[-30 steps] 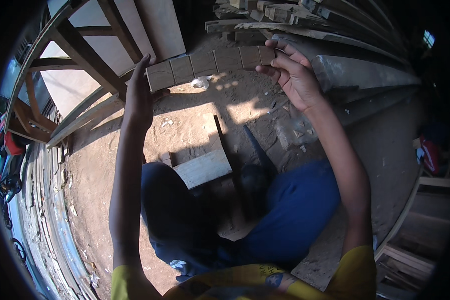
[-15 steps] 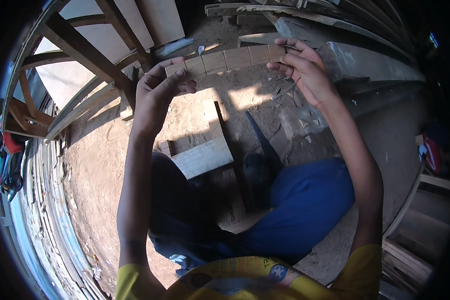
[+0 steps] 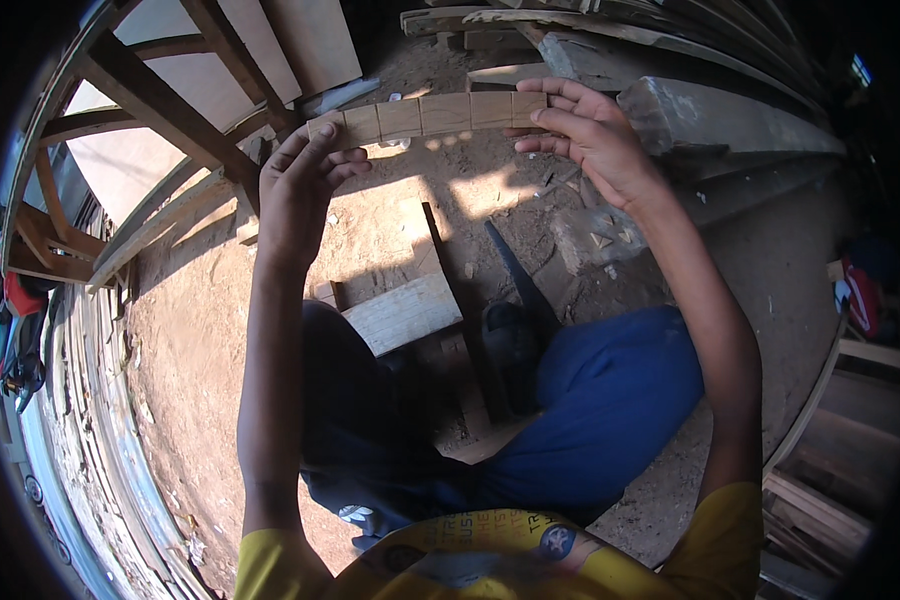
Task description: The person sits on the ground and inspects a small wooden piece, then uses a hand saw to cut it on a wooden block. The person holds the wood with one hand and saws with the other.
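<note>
A flat wooden strip, crossed by several dark lines, is held up in front of me, nearly level. My left hand pinches its left end between thumb and fingers. At the right end, my right hand grips it with the thumb on the near face and some fingers spread behind. Below, between my knees, a pale wooden block lies across other timber. A handsaw with a dark blade rests beside it, its handle close to my foot.
A dark wooden frame stands at the left. Stacked boards and a thick beam lie at the far right. Long planks run along the left edge. Sandy ground with small scraps spreads around me.
Both hands and the wooden strip have shifted slightly left. The strip's left end has dropped a little relative to my view, and my right fingers have closed further over its right end.
</note>
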### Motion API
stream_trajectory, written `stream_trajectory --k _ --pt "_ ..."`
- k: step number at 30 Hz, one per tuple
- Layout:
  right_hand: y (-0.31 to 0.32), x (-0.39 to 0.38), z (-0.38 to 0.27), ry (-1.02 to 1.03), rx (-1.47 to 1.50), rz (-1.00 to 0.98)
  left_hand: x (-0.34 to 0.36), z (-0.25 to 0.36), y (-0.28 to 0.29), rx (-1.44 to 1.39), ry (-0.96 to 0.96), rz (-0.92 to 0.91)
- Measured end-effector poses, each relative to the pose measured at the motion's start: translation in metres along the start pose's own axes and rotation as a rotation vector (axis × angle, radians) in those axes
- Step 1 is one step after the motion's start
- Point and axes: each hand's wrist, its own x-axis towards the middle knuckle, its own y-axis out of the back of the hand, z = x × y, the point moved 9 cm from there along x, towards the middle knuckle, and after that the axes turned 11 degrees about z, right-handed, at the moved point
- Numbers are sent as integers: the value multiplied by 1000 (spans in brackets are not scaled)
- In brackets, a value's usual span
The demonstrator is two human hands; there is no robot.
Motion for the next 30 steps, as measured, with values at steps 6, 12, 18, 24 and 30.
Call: stream_trajectory --k 6,12,18,24,30 --pt "7 2 5 8 -86 59 -1 1 -1 31 -29 11" --pt "10 4 5 29 -85 81 -2 2 2 18 -19 22" --pt "10 4 1 82 -73 92 -2 4 0 28 -16 35" --pt "10 -1 -6 100 -158 103 -1 6 1 24 -60 53" --pt "10 2 -2 150 -159 76 -2 8 0 43 -66 46"
